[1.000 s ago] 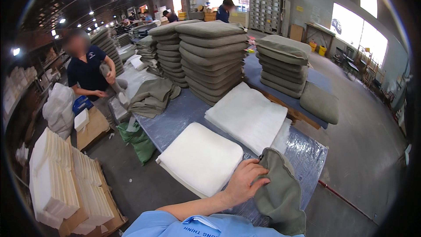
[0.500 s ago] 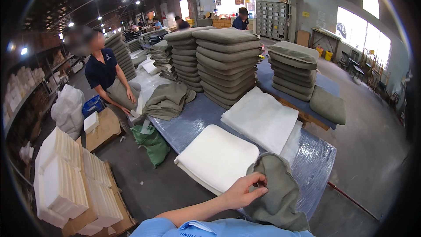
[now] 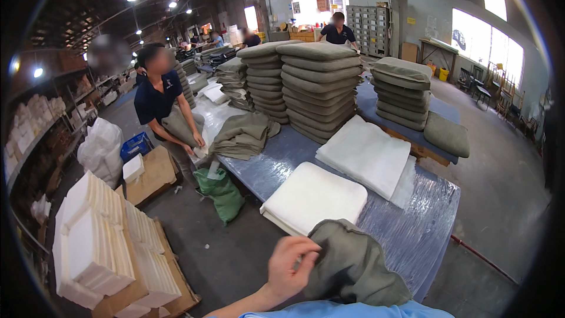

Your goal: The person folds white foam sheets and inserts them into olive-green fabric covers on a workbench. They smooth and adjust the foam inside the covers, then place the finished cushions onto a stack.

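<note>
At the near edge of the table, my left hand (image 3: 292,265) has its fingers curled in and closed on the left edge of an olive-grey fabric cushion cover (image 3: 362,262). The cover stands bunched up and loose against my front, with a dark fold near its lower left. My right hand does not show; the cover or my body hides it. Just beyond the cover lies a white cushion pad (image 3: 318,194) with rounded corners, on another layer. Farther right, folded white wadding sheets (image 3: 366,154) are spread on the table.
The table (image 3: 406,241) is wrapped in shiny plastic. Tall stacks of olive cushions (image 3: 318,88) stand at its far side. A co-worker (image 3: 165,97) handles olive fabric at the left. White foam blocks (image 3: 100,247) and a green sack (image 3: 220,197) are on the floor at left.
My view has swung left, so the scene sits farther right. My left hand and the cover have drawn nearer my body. The co-worker at left has leaned forward over the fabric.
</note>
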A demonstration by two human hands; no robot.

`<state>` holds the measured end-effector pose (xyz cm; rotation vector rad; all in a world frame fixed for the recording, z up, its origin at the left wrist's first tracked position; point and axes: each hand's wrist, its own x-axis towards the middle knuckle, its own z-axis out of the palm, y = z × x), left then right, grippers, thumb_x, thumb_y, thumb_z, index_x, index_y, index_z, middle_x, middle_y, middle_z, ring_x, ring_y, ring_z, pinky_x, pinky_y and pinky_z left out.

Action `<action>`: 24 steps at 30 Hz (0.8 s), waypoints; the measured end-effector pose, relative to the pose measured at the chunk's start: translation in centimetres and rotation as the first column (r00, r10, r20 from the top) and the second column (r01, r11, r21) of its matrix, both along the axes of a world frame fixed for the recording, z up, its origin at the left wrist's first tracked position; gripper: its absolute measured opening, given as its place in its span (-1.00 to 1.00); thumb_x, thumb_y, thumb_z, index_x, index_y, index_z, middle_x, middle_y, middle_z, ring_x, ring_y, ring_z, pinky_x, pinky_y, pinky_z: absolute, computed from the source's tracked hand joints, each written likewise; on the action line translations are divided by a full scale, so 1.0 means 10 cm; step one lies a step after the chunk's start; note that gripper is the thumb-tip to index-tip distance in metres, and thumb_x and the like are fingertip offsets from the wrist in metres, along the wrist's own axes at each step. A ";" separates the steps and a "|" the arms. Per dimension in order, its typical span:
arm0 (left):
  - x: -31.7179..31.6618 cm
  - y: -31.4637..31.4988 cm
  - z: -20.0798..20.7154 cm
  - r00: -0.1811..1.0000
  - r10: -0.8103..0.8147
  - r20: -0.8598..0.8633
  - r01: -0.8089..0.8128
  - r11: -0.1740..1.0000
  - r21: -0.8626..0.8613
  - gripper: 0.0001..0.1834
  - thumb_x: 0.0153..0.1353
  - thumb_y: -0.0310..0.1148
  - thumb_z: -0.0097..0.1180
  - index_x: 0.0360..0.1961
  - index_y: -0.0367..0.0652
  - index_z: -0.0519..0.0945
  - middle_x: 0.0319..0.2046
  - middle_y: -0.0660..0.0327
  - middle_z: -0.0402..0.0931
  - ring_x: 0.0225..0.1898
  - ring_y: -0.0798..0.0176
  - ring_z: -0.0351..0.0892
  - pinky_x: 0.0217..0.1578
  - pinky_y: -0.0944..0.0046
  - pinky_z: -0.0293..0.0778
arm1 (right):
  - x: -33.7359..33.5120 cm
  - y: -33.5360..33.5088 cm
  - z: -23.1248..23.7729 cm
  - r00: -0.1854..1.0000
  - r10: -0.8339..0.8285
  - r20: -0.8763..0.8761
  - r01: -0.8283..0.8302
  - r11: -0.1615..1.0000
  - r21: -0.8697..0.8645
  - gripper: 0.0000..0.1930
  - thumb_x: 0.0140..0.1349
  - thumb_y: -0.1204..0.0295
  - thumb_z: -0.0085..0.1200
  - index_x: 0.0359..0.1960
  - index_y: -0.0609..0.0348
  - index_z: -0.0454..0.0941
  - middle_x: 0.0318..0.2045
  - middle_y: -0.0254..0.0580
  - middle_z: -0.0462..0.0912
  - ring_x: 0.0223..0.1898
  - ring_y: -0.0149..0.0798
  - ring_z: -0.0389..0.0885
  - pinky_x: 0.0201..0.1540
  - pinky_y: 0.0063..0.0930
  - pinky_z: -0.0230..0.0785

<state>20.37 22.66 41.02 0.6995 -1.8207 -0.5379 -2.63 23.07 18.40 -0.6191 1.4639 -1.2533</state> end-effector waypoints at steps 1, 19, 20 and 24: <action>0.02 0.04 0.09 0.994 0.090 -0.067 -0.090 0.996 0.009 -0.76 0.35 -0.56 0.22 0.03 -0.28 0.71 -0.12 0.07 0.70 -0.10 0.12 0.70 0.01 0.22 0.58 | 0.07 0.00 0.00 1.000 0.015 0.004 -0.015 1.000 -0.004 -0.63 0.51 0.25 -0.01 0.20 0.17 0.59 0.09 -0.08 0.68 0.12 -0.13 0.64 0.17 -0.21 0.49; 0.61 0.17 -0.51 0.994 0.055 -0.089 -0.010 0.896 0.443 -0.14 0.37 -0.34 0.33 0.58 -0.30 0.17 0.42 -0.02 0.40 0.46 0.11 0.36 0.43 0.14 0.26 | 0.62 -0.44 0.13 0.992 0.105 -0.063 -0.114 0.982 -0.152 -0.59 0.53 0.19 -0.05 0.24 0.14 0.59 0.15 -0.05 0.67 0.14 -0.07 0.64 0.22 -0.16 0.47; 0.65 0.25 -0.59 0.998 -0.051 -0.023 0.056 0.916 0.397 -0.04 0.31 -0.28 0.40 0.59 -0.30 0.12 0.46 -0.05 0.33 0.49 0.06 0.31 0.46 0.10 0.22 | 0.65 -0.53 0.19 0.990 0.112 -0.084 -0.125 0.977 -0.171 -0.58 0.53 0.19 -0.06 0.24 0.14 0.59 0.16 -0.05 0.67 0.15 -0.06 0.64 0.22 -0.16 0.47; 0.51 0.65 -0.91 0.903 -0.373 0.212 0.243 0.852 0.464 0.45 0.02 -0.04 0.65 0.64 -0.27 -0.20 0.57 -0.19 0.04 0.60 -0.24 0.02 0.56 -0.06 0.03 | 0.77 -0.91 0.34 0.977 0.131 -0.166 -0.169 0.955 -0.242 -0.57 0.53 0.18 -0.07 0.25 0.13 0.59 0.17 -0.04 0.67 0.15 -0.05 0.65 0.23 -0.15 0.47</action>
